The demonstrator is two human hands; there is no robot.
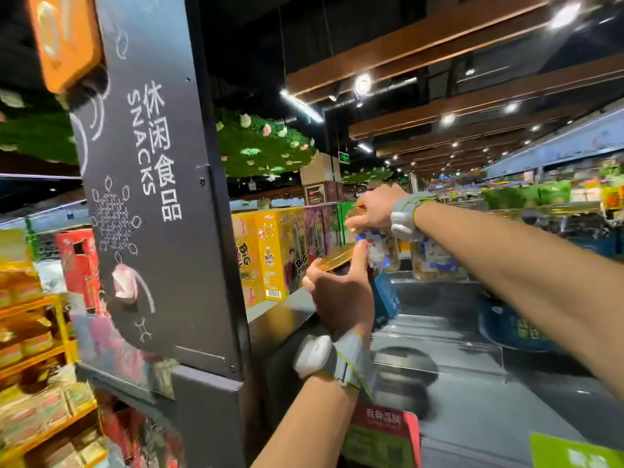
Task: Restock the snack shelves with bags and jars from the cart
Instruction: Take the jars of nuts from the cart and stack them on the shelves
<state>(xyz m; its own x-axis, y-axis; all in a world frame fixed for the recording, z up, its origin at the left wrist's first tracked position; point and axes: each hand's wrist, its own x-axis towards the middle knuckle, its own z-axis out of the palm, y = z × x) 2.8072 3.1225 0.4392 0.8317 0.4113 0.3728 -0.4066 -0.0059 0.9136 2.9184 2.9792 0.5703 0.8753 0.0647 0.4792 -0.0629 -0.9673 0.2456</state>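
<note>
The clear jar (383, 253) sits high and to the right of the snack sign (148, 197), with the right hand (369, 212) closed over its lid from above. I cannot tell whether its base touches the shelf (472, 393). It looks like smooth, round plastic, so the grip is best kept on the lid's rim while the jar is lowered upright, label outward. The left hand (341, 298), lower and nearer the sign, grips a tilted second jar (334, 260) with a shiny gold lid. This one should be levelled before it is set down. A third jar (435, 261) stands farther right of the sign, and glossy yellow boxes (270, 255) stand just right of it.
</note>
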